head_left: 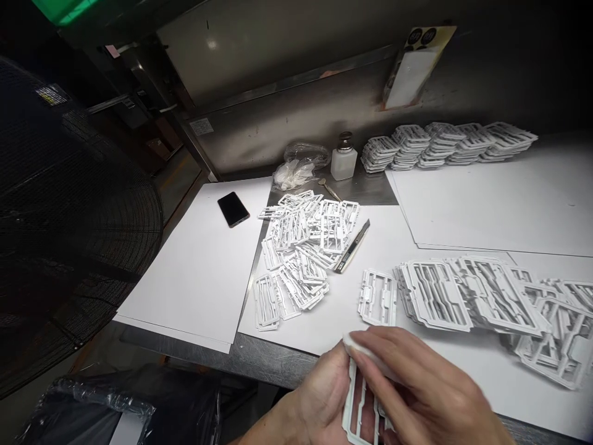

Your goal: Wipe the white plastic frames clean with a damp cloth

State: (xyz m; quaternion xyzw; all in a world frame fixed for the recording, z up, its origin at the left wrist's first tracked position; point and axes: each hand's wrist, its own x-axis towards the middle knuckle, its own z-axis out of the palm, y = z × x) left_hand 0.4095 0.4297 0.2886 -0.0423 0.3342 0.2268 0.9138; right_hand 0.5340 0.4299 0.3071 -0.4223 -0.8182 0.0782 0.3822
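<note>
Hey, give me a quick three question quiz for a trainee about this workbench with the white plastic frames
1. True or false: the black phone lies on top of the loose heap of frames.
2. What does the left hand hold? A) the utility knife B) a white plastic frame C) the dispenser bottle
3. Fill in: the utility knife lies just to the ____ of the loose heap, as the camera sees it.

Key
1. False: it lies on a white sheet, apart from the heap.
2. B: a white plastic frame; the right hand presses a small white pad at its top edge.
3. right
</note>
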